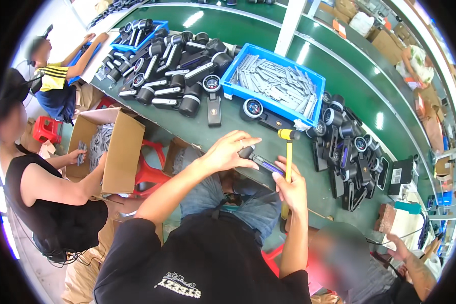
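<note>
In front of me, over the near table edge, is a black handheld device (263, 162) with a purple strip along its grey handle. My left hand (223, 152) pinches its dark head end between thumb and fingers. At the other end, my right hand (293, 190) has its thumb against the handle. A hammer (289, 158) with a yellow shaft and a yellow-and-black head stands upright in that same right hand, its head above the fingers. Just beyond, another black round-headed device (252, 109) lies on the green table, with one more (214, 101) to its left.
A blue bin (228, 83) of grey strips stands beyond my hands. Piles of black devices flank it on the left (177, 66) and right (347, 157). To my left, a person reaches into a cardboard box (124, 157) near a red stool (149, 172). Another person sits close on my right.
</note>
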The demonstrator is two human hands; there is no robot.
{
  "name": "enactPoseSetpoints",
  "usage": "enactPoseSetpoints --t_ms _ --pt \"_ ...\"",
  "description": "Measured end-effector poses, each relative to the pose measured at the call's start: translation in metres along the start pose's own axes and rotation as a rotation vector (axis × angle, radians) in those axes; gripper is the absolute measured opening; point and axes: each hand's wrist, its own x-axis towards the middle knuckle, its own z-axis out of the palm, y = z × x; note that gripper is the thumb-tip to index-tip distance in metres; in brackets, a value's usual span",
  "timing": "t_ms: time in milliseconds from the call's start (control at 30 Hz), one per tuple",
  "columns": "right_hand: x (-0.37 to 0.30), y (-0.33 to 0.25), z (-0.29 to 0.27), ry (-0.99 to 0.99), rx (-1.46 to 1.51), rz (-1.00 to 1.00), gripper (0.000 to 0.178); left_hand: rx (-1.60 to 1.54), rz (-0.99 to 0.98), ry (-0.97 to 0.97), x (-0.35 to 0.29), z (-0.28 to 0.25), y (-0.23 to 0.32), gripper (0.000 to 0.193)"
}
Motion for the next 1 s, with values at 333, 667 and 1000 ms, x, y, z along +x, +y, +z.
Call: enactPoseSetpoints --t_ms 333,667,1000 --pt "-0.002 0.021 -0.012 0.135 0.205 -0.016 0.039 0.11 0.051 0.275 0.066 -0.03 -0.005 0.048" --pt "-0.017 0.022 -0.01 0.221 0.205 0.108 0.034 0.463 -0.057 -0.072 0.246 0.012 -0.091 0.026" --pt "-0.019 0.026 -0.007 0.148 0.301 -0.061 0.04 0.082 -0.038 0.485 0.176 -0.049 -0.015 0.021"
